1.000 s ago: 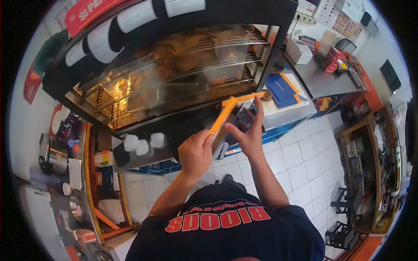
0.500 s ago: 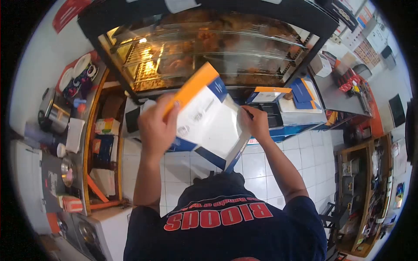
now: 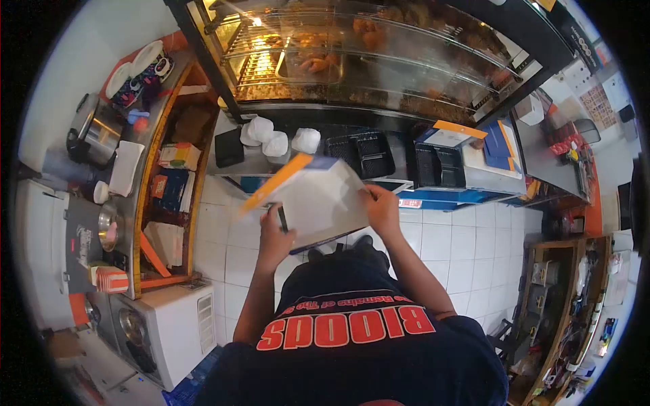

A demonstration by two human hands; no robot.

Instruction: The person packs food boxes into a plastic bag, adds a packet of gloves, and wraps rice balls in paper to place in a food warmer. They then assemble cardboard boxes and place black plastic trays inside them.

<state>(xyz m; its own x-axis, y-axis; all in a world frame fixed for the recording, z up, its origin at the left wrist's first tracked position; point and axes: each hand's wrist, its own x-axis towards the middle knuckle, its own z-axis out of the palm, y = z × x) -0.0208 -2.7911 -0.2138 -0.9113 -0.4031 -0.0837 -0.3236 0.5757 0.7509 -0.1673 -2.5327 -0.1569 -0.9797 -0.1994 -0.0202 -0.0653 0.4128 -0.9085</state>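
A cardboard takeaway box (image 3: 325,206), white inside with an orange and blue flap, is held up in front of my body, over the floor. My left hand (image 3: 275,240) grips its left side, with the thumb along the inside wall and the other fingers partly hidden. My right hand (image 3: 382,213) is closed on the right edge, fingers curled over the rim. The orange flap stands raised on the far left side and is blurred. Just beyond the box, black compartment trays (image 3: 376,157) and white wrapped bundles (image 3: 306,140) rest on the counter.
A glass display warmer (image 3: 352,74) with cooked food stands behind the counter. To the right are another open box (image 3: 450,133), a second black tray (image 3: 440,166) and flat blue cartons (image 3: 500,145). Wooden shelves (image 3: 177,169) flank the left side; a wooden cabinet (image 3: 542,298) stands right.
The box has come lower and tilted so its inside faces up more. My left hand has moved down from the orange flap to the left side. The view has shifted, showing more counter.
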